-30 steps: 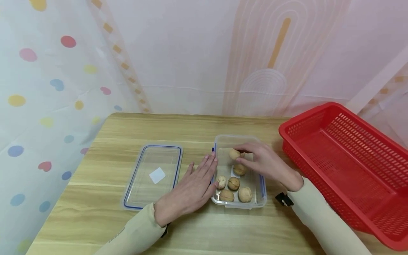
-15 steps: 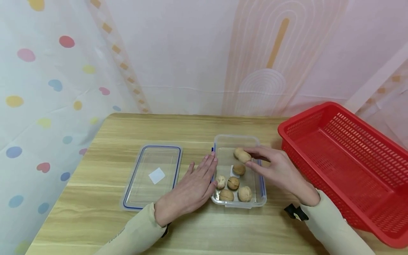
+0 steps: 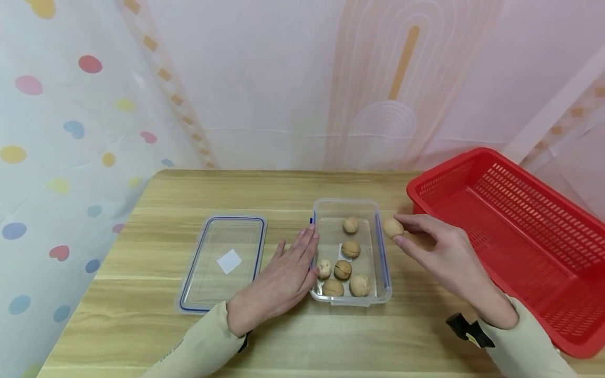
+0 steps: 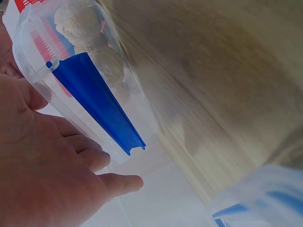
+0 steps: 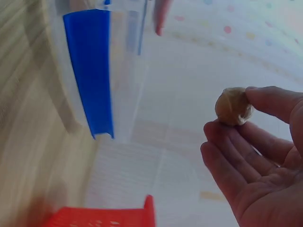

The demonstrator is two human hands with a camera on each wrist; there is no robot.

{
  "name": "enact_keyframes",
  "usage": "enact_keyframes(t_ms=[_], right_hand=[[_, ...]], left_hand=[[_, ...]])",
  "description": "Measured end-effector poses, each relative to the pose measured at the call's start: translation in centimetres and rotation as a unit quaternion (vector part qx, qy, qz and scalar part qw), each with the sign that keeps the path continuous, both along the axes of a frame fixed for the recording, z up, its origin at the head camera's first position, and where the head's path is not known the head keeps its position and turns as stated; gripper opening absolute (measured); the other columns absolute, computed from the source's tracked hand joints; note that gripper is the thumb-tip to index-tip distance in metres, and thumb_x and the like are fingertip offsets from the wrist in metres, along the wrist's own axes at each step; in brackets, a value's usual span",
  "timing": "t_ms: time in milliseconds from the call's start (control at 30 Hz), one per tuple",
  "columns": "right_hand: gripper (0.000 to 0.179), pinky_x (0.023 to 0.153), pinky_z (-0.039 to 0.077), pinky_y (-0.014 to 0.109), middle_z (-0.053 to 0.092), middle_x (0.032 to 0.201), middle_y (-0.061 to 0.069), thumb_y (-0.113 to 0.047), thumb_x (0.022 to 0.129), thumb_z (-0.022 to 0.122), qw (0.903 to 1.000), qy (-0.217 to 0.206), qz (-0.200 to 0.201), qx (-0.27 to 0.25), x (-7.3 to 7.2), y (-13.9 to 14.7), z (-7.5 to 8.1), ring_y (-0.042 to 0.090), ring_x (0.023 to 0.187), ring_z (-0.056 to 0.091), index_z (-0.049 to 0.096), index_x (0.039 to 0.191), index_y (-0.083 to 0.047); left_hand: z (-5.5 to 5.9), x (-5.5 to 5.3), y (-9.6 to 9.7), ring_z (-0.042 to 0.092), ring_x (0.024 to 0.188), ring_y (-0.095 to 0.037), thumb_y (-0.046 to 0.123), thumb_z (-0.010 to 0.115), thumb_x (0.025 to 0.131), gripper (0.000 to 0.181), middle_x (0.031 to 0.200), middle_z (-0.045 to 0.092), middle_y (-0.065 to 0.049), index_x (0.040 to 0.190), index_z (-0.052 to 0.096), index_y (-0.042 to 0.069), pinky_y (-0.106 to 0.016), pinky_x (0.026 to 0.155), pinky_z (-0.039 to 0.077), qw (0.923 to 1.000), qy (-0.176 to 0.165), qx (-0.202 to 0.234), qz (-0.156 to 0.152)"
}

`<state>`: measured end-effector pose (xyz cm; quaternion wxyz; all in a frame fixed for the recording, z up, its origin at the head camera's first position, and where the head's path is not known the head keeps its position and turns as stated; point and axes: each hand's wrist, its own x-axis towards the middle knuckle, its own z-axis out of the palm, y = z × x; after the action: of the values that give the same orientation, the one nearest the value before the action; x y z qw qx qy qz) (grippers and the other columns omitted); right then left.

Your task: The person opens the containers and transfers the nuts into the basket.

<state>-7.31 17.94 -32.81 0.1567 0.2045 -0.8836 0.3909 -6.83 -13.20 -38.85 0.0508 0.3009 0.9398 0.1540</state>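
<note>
My right hand [image 3: 449,257] pinches a walnut [image 3: 392,228] between thumb and fingers, just beyond the right wall of a clear plastic box [image 3: 347,206]. The right wrist view shows that walnut [image 5: 232,106] at the fingertips, apart from the box and its blue clip [image 5: 90,71]. Several more walnuts [image 3: 351,249] lie inside the box, mostly toward its near end. With fingers straight, my left hand [image 3: 279,286] rests against the box's left side. In the left wrist view, the fingers lie along the wall beside another blue clip [image 4: 97,101].
A clear lid with a blue seal [image 3: 222,286] lies flat on the wooden table [image 3: 283,194], left of the box. To the right stands a large red perforated basket [image 3: 515,236], close to my right hand. A patterned cloth [image 3: 264,84] hangs behind the table.
My right hand has lifted a walnut and carried it rightward out over the box's side, toward the red basket. Another walnut at the box's far end is now uncovered. The left hand stays against the box.
</note>
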Motion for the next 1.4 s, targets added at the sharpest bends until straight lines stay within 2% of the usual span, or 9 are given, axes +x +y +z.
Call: enact_keyframes(t_ms=[167, 367, 833, 933, 1033, 1067, 1167, 1267, 1400], right_hand=[[0.042, 0.085, 0.050, 0.006, 0.076, 0.114, 0.002, -0.003, 0.085, 0.085, 0.9999, 0.002, -0.012, 0.002, 1.0, 1.3, 1.5, -0.006, 0.095, 0.068, 0.075, 0.125, -0.010], [0.049, 0.087, 0.046, 0.003, 0.076, 0.113, 0.000, 0.001, 0.079, 0.088, 0.9983, 0.027, -0.045, 0.026, 2.0, 3.1, 3.0, -0.011, 0.102, 0.063, 0.076, 0.124, -0.014], [0.046, 0.083, 0.035, -0.004, 0.075, 0.120, 0.015, -0.012, 0.086, 0.087, 0.9878, -0.032, -0.134, 0.071, 3.3, 7.7, 4.1, -0.025, 0.105, 0.048, 0.074, 0.130, -0.015], [0.046, 0.080, 0.032, -0.005, 0.072, 0.123, 0.020, -0.015, 0.088, 0.085, 0.9829, -0.054, -0.154, 0.085, 3.3, 8.6, 4.4, -0.001, 0.112, 0.062, 0.072, 0.132, -0.011], [0.047, 0.077, 0.031, -0.005, 0.070, 0.126, 0.023, -0.021, 0.091, 0.082, 0.9782, -0.076, -0.167, 0.098, 3.1, 9.3, 4.8, 0.032, 0.114, 0.063, 0.069, 0.134, -0.008], [0.047, 0.077, 0.031, -0.005, 0.072, 0.126, 0.015, -0.022, 0.091, 0.082, 0.9773, -0.079, -0.170, 0.099, 3.0, 9.6, 4.8, 0.033, 0.114, 0.063, 0.070, 0.134, -0.009], [0.046, 0.075, 0.033, -0.002, 0.070, 0.120, -0.018, -0.025, 0.092, 0.082, 0.9773, -0.085, -0.172, 0.090, 2.6, 10.5, 5.1, 0.002, 0.113, 0.061, 0.070, 0.134, -0.012], [0.045, 0.074, 0.035, -0.001, 0.054, 0.108, -0.046, -0.025, 0.092, 0.082, 0.9782, -0.089, -0.168, 0.084, 2.2, 11.4, 5.1, -0.025, 0.101, 0.045, 0.071, 0.134, -0.013], [0.045, 0.072, 0.037, 0.002, 0.058, 0.109, -0.041, -0.023, 0.093, 0.081, 0.9780, -0.095, -0.158, 0.097, 1.4, 12.1, 5.3, -0.026, 0.100, 0.042, 0.070, 0.135, -0.010]], left_hand=[[0.0, 0.0, -0.1, 0.013, 0.157, -0.032, 0.031, 0.036, 0.112, 0.064, 0.172, 0.005, -0.017, 0.163, 0.017, -0.004, -0.066, 0.121, 0.021, 1.0000, 0.003, 0.000, -0.002], [0.0, -0.1, 0.0, 0.012, 0.157, -0.032, 0.031, 0.037, 0.112, 0.065, 0.172, 0.006, -0.018, 0.162, 0.017, -0.005, -0.066, 0.121, 0.021, 1.0000, 0.003, -0.001, -0.004], [-0.2, -0.1, -0.1, 0.014, 0.157, -0.034, 0.028, 0.038, 0.112, 0.063, 0.171, 0.009, -0.021, 0.161, 0.020, -0.007, -0.064, 0.121, 0.023, 0.9998, 0.011, 0.008, -0.011], [-0.1, 0.0, -0.1, 0.015, 0.157, -0.034, 0.028, 0.038, 0.112, 0.063, 0.171, 0.009, -0.021, 0.161, 0.020, -0.007, -0.062, 0.121, 0.023, 0.9998, 0.012, 0.009, -0.011], [-0.1, 0.0, -0.1, 0.015, 0.157, -0.034, 0.028, 0.038, 0.112, 0.063, 0.171, 0.009, -0.022, 0.161, 0.020, -0.008, -0.062, 0.121, 0.023, 0.9998, 0.014, 0.009, -0.011], [-0.1, 0.0, -0.1, 0.015, 0.157, -0.034, 0.028, 0.038, 0.112, 0.063, 0.171, 0.009, -0.022, 0.161, 0.020, -0.008, -0.062, 0.121, 0.023, 0.9998, 0.014, 0.009, -0.011], [-0.2, 0.0, -0.1, 0.015, 0.157, -0.035, 0.028, 0.039, 0.112, 0.064, 0.171, 0.010, -0.022, 0.161, 0.020, -0.008, -0.062, 0.121, 0.024, 0.9998, 0.014, 0.012, -0.012], [-0.2, 0.0, -0.1, 0.015, 0.157, -0.033, 0.028, 0.038, 0.112, 0.063, 0.171, 0.009, -0.021, 0.161, 0.019, -0.007, -0.062, 0.121, 0.024, 0.9998, 0.011, 0.014, -0.012], [-0.2, 0.0, -0.2, 0.014, 0.157, -0.033, 0.028, 0.038, 0.112, 0.063, 0.171, 0.009, -0.021, 0.161, 0.019, -0.007, -0.061, 0.121, 0.024, 0.9998, 0.010, 0.015, -0.012]])
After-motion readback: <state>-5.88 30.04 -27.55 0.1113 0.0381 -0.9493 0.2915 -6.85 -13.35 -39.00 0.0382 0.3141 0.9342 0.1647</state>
